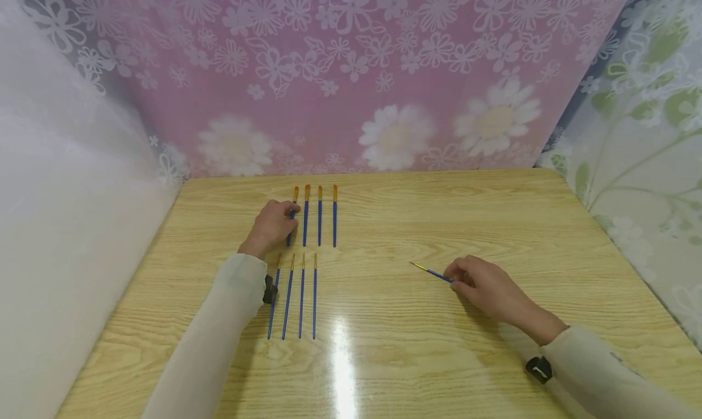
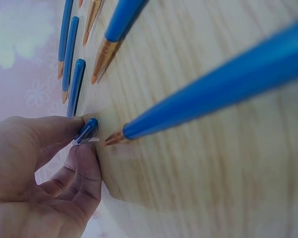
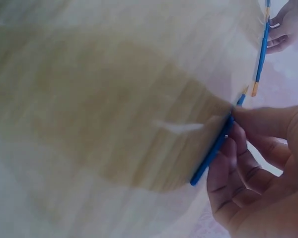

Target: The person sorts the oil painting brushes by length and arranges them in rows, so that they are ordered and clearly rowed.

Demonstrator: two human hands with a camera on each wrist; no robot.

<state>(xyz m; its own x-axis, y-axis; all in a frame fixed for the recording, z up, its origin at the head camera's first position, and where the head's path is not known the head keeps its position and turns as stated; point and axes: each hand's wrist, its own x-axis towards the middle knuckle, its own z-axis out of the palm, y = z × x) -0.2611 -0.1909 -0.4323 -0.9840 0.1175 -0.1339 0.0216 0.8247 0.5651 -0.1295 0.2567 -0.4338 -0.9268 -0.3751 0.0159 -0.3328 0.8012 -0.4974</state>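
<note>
At the left end of the far row my left hand point(image 1: 272, 224) pinches a flat paintbrush point(image 1: 296, 195) with a blue handle and orange bristles. In the left wrist view its blue handle end point(image 2: 88, 129) shows between thumb and fingers. Three like brushes point(image 1: 320, 215) lie upright beside it. My right hand point(image 1: 488, 288) pinches a thin paintbrush point(image 1: 436, 273), its gold ferrule and fine tip pointing left and slightly away. In the right wrist view the blue handle point(image 3: 208, 161) runs past the fingertips, close over the table.
Several thin blue brushes point(image 1: 301, 297) form a near row, tips pointing away; the leftmost passes under the left wrist strap point(image 1: 270, 290). The wooden table point(image 1: 384, 346) ends at a pink flowered curtain point(image 1: 329, 72) behind, with covered walls on both sides.
</note>
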